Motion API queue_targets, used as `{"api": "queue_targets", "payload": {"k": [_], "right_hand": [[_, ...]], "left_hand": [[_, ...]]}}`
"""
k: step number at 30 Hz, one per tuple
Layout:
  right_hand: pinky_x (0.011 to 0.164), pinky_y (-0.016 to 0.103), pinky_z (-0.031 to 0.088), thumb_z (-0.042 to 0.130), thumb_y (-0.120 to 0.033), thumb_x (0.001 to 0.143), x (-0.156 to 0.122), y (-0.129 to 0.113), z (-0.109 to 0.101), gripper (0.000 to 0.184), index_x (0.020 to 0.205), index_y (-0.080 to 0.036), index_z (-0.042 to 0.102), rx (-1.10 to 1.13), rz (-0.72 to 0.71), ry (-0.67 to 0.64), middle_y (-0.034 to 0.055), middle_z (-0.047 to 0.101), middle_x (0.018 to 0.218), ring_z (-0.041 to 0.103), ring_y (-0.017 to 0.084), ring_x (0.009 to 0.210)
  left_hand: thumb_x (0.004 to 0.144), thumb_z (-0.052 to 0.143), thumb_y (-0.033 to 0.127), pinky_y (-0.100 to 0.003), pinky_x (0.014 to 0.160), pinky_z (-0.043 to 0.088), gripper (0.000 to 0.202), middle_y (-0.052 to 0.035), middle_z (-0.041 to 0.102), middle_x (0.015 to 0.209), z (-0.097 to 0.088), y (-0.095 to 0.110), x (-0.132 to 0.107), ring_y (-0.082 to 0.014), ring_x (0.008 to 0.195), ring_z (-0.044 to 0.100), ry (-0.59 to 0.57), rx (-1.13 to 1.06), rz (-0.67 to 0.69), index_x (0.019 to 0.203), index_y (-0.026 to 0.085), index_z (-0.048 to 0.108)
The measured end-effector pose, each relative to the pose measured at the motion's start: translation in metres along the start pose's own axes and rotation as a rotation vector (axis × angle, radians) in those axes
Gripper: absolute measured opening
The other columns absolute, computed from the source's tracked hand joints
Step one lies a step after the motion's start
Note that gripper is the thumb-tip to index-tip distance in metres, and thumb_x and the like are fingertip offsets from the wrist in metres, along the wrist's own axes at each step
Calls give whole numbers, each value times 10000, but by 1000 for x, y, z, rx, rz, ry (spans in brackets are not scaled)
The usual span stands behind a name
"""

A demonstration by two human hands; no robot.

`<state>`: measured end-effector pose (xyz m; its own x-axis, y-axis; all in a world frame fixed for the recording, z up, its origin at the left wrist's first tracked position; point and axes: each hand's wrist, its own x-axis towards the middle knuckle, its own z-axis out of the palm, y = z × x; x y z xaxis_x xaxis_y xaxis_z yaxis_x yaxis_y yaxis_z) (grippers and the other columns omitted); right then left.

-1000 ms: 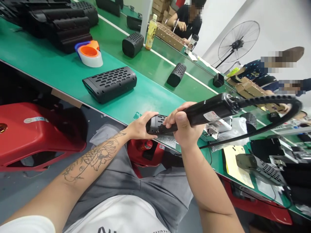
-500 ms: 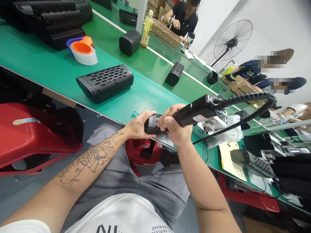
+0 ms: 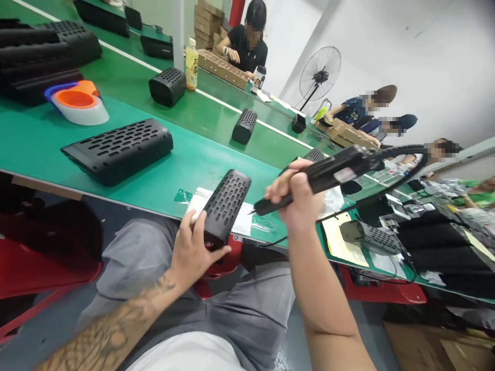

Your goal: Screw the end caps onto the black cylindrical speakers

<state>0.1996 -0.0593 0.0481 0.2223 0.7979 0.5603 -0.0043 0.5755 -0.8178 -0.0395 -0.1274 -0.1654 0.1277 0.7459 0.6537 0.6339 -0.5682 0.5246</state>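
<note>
A black perforated housing point(image 3: 227, 203) rests at the front edge of the green bench, over a white sheet of paper point(image 3: 243, 220). My left hand point(image 3: 195, 247) grips its near end, thumb on one side and fingers on the other. In my right hand point(image 3: 299, 193) is a black corded electric screwdriver point(image 3: 332, 167), its thin bit pointing left, just right of the housing and apart from it. Farther left on the bench lies another black perforated housing point(image 3: 124, 147).
An orange, white and blue tape dispenser point(image 3: 79, 103) stands at the left, near stacked black housings point(image 3: 34, 56). More housings sit along the green line point(image 3: 168, 86), beside a yellow bottle point(image 3: 192, 64). At right are a yellow sheet point(image 3: 340, 239) and a grey perforated device point(image 3: 371, 237). Several co-workers sit across.
The housing in my left hand has turned and tilted so its perforated face shows. The screwdriver has moved off it to the right, and its bit now shows. My view has shifted right.
</note>
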Motion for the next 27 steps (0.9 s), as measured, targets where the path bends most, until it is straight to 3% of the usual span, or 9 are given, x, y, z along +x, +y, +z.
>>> {"api": "queue_targets", "payload": {"k": [3, 5, 7, 9, 11, 13, 16, 23, 27], "right_hand": [[527, 312, 615, 1100, -716, 877, 32, 0, -73, 579, 1009, -272, 754, -317, -86, 310, -109, 669, 647, 673, 149, 493], [506, 326, 589, 1101, -710, 842, 49, 11, -115, 587, 945, -274, 721, -468, -119, 463, -96, 682, 657, 680, 165, 493], [499, 341, 573, 1080, -740, 819, 57, 27, -145, 607, 911, -286, 688, -513, -126, 533, -97, 664, 616, 665, 180, 473], [506, 357, 581, 1062, -773, 809, 57, 42, -162, 624, 910, -294, 675, -482, -117, 531, -101, 645, 573, 646, 188, 452], [521, 372, 605, 1057, -796, 806, 51, 51, -170, 636, 921, -297, 680, -431, -112, 506, -103, 645, 562, 645, 194, 448], [532, 385, 627, 1063, -817, 797, 44, 53, -171, 648, 921, -299, 694, -400, -112, 484, -105, 651, 570, 653, 199, 455], [519, 380, 626, 1086, -823, 785, 33, 42, -165, 651, 935, -298, 731, -381, -88, 446, -99, 677, 596, 645, 190, 464], [497, 311, 641, 1119, -660, 903, -3, -8, -99, 540, 966, -292, 729, -94, -102, 207, -121, 634, 607, 636, 144, 443], [502, 297, 651, 1098, -665, 952, -16, -14, -58, 530, 1007, -296, 721, 4, -68, 44, -119, 645, 619, 648, 137, 445]], "left_hand": [[1088, 934, 365, -693, 1101, 808, 1174, -350, 634, 1814, -2, 41, -31, -559, 1450, 841, -92, -32, 127, 2069, 281, 295], [1065, 826, 173, -591, 1093, 817, 1081, -277, 769, 1693, -2, 54, -20, -452, 1346, 890, -194, -140, 306, 2047, 307, 394], [997, 803, 90, -579, 1240, 760, 1063, -187, 832, 1661, -4, 54, 20, -407, 1418, 871, -294, -196, 509, 1979, 399, 539], [927, 875, 109, -677, 1454, 582, 1039, -137, 776, 1804, -6, 47, 78, -455, 1673, 736, -443, -111, 640, 1881, 468, 668], [855, 1009, 251, -736, 1508, 457, 1049, -203, 765, 1799, -6, 38, 136, -533, 1733, 658, -708, 28, 623, 1856, 335, 709], [871, 1051, 484, -679, 1405, 523, 1077, -272, 826, 1629, -4, 35, 179, -539, 1566, 752, -880, 160, 543, 1848, 193, 702], [944, 986, 616, -598, 1279, 541, 1107, -294, 817, 1575, 1, 37, 206, -505, 1431, 787, -911, 317, 423, 1889, 153, 642], [929, 987, 592, -558, 1286, 481, 1199, -239, 804, 1625, 4, 37, 206, -481, 1472, 742, -930, 348, 395, 1986, 261, 527], [939, 968, 592, -576, 1283, 478, 1197, -246, 793, 1644, 2, 37, 206, -491, 1485, 725, -924, 354, 396, 1995, 268, 509]]}}
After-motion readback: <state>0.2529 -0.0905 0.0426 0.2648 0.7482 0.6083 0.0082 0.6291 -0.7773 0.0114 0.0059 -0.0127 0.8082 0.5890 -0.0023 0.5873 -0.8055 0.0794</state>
